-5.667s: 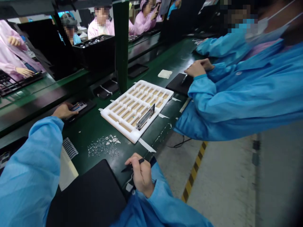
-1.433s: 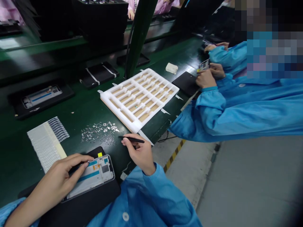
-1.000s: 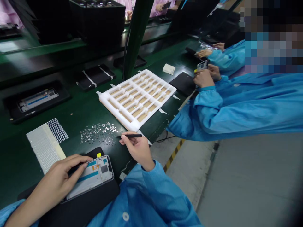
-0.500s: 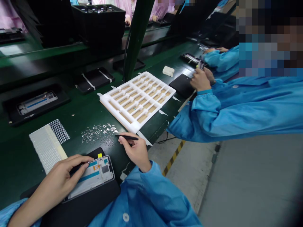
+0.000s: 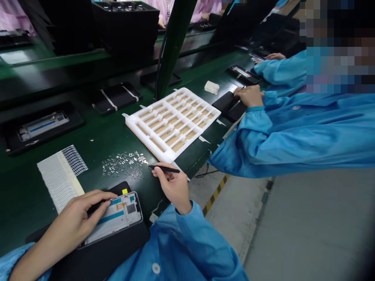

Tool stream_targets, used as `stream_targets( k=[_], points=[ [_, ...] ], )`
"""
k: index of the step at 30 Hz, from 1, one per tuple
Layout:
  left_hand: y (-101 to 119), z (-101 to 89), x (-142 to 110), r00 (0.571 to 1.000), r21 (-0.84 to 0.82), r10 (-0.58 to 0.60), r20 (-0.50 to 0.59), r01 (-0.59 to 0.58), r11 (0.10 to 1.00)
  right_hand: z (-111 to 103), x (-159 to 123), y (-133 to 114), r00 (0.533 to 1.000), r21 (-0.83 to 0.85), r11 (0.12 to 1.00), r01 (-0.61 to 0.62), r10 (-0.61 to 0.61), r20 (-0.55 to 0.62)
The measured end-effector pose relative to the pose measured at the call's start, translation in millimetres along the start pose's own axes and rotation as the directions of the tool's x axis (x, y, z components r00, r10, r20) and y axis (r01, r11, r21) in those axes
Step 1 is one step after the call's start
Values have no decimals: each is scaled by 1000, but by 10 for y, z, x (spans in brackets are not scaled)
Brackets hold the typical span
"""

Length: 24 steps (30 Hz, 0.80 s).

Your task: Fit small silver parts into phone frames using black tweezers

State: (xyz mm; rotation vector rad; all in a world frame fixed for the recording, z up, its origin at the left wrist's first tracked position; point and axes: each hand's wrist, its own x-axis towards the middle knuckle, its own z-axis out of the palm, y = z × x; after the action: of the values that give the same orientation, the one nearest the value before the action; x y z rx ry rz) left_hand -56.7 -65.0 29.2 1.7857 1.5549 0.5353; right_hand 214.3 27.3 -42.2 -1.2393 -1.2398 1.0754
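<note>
My left hand [image 5: 74,218] lies over the left part of a phone frame [image 5: 117,222], thumb and fingers closed on its far edge. The frame has blue strips and an orange patch, and rests on a black pad [image 5: 111,257]. In my right hand [image 5: 175,187] is a pair of black tweezers [image 5: 165,169], held like a pen and pointing left. Their tips are near the right side of a scatter of small metal pieces [image 5: 124,164]; whether they pinch a piece is too small to tell. A sheet of thin strips [image 5: 60,175] lies beyond my left hand.
A white foam tray [image 5: 166,156] with slots stands beyond my right hand. Black trays [image 5: 74,123] lie at the back left, one with another phone frame [image 5: 43,125]. A green post [image 5: 172,50] rises behind. At right, a co-worker's hand [image 5: 250,95] is over a black pad.
My right hand has drawn a little right with the tweezers, away from the metal pieces. My left hand stays on the phone frame. The co-worker's hands have lowered to the pad.
</note>
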Motion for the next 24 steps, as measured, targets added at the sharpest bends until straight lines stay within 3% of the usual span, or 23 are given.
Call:
stream_targets(
  k=[9,15,20,24],
  points=[
    [-18,-3,-6,999,4,30,-19,-30,1000,8,61,-31,998,108,993,-41,36,48],
    [-29,-4,-12,999,26,-10,35,9,1000,-44,-86,-318,987,156,987,-24,-2,158],
    [34,-27,-4,997,17,-26,68,25,1000,30,-289,-621,900,117,992,-43,-12,435],
    [89,-45,-3,997,5,-16,72,16,1000,155,-348,-674,835,57,997,-60,18,550]
  ],
)
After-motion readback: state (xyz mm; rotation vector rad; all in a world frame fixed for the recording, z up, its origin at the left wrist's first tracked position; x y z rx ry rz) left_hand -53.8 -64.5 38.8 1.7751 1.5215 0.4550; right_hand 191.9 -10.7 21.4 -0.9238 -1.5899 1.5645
